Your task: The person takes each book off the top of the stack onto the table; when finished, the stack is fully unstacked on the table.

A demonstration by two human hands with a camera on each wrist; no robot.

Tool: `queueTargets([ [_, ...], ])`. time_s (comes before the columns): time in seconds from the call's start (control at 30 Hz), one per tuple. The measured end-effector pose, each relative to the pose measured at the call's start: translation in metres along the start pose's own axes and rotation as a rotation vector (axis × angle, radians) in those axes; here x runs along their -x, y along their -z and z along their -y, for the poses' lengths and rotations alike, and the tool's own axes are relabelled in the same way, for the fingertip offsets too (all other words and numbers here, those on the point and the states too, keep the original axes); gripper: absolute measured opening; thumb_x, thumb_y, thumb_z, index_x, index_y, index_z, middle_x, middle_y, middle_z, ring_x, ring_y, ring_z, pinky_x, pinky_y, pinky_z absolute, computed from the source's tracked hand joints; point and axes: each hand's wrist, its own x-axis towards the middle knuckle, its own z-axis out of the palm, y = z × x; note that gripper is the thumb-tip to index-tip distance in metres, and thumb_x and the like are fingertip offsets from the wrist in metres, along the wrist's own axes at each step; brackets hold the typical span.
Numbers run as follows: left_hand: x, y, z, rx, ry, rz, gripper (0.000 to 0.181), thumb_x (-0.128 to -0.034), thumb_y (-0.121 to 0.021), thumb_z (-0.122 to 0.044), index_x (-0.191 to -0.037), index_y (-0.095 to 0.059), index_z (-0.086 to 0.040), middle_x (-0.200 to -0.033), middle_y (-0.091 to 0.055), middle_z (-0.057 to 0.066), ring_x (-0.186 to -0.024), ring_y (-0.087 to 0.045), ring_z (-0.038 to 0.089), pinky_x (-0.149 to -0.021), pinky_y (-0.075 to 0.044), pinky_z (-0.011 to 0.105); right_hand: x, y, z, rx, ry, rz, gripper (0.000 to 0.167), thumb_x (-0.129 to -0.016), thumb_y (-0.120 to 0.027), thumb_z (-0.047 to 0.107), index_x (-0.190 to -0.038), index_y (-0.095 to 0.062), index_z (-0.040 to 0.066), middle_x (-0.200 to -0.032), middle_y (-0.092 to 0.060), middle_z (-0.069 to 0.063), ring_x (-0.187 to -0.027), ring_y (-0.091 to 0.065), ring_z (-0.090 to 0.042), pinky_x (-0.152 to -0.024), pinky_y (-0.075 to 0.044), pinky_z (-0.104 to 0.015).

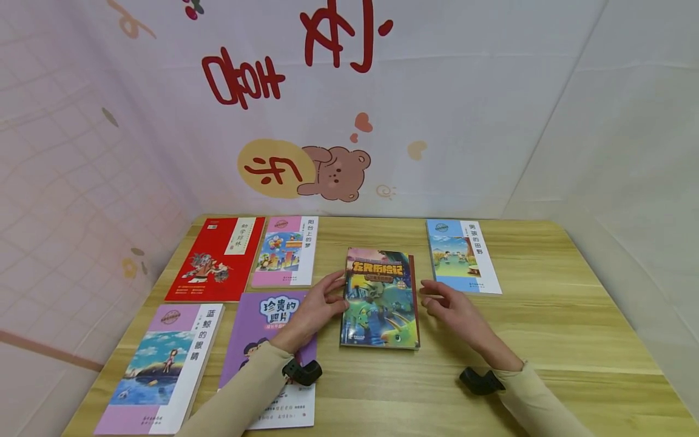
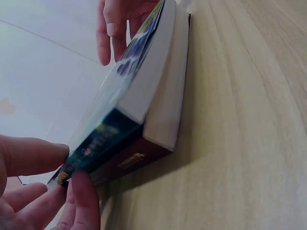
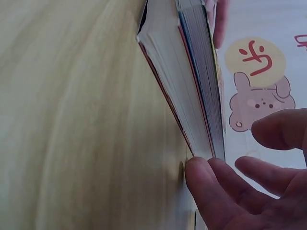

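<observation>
Near the middle of the table lies a book with a dinosaur cover, stacked on a second book with a dark red spine. At the stack's left side, my left hand touches the spines with thumb and fingertips. On the opposite side, my right hand has its fingers spread and loosely bent beside the page edges. In the right wrist view its fingertips are at the corner of the stack; I cannot tell whether they touch. The lower book's cover is mostly hidden.
Left of the stack lie a red book, a pink-and-white book, a purple book partly under my left arm, and a blue whale book. A light blue book lies at the back right. A printed cloth wall rises behind.
</observation>
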Motion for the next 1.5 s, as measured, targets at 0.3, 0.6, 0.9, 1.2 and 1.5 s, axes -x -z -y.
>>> queueTargets([
  [0.3,0.004,-0.002,0.0,-0.081,0.007,0.014,0.071,-0.0926,-0.073,-0.004,-0.157,-0.044,-0.008,-0.149,-0.055,0.019,-0.111,-0.068,0.026,-0.092,-0.056,0.037,-0.001,-0.008,0.008,-0.072,-0.061,0.026,0.059,-0.104,-0.061,0.02,-0.154,-0.04,-0.005,-0.137,-0.059,-0.025,-0.121,-0.063,-0.04,-0.091,-0.059,-0.04],
  [0.6,0.003,-0.006,-0.004,-0.184,-0.022,0.033,0.059,-0.0949,-0.072,-0.006,-0.15,-0.051,0.0,-0.154,-0.047,0.018,-0.12,-0.063,0.033,-0.098,-0.055,0.042,-0.004,-0.012,0.008,-0.026,-0.109,0.012,0.063,-0.104,-0.062,0.024,-0.156,-0.037,-0.002,-0.142,-0.055,-0.027,-0.129,-0.056,-0.047,-0.094,-0.058,-0.047],
  [0.9,0.002,-0.005,-0.006,-0.33,0.003,0.06,0.063,-0.096,-0.072,-0.014,-0.154,-0.049,-0.009,-0.148,-0.046,0.017,-0.099,-0.055,0.022,-0.079,-0.046,0.034,-0.008,-0.013,0.005,0.001,-0.108,0.016,0.069,-0.102,-0.067,0.028,-0.158,-0.036,0.002,-0.135,-0.056,-0.023,-0.122,-0.061,-0.04,-0.092,-0.057,-0.043],
  [1.2,0.002,-0.005,-0.002,-0.355,-0.021,0.104,0.067,-0.0967,-0.071,-0.008,-0.158,-0.043,-0.011,-0.148,-0.045,0.018,-0.095,-0.055,0.02,-0.074,-0.048,0.031,-0.013,-0.013,0.004,-0.067,-0.074,0.012,0.076,-0.1,-0.07,0.019,-0.161,-0.027,0.004,-0.12,-0.057,-0.021,-0.1,-0.066,-0.029,-0.082,-0.055,-0.037],
  [1.5,0.002,-0.003,0.0,-0.346,-0.058,0.102,0.063,-0.0961,-0.071,-0.006,-0.155,-0.046,-0.002,-0.147,-0.047,0.017,-0.1,-0.058,0.02,-0.078,-0.047,0.029,-0.012,-0.016,0.006,-0.121,-0.025,-0.009,0.073,-0.102,-0.066,0.013,-0.163,-0.026,0.007,-0.119,-0.051,-0.021,-0.102,-0.06,-0.031,-0.082,-0.055,-0.037],
])
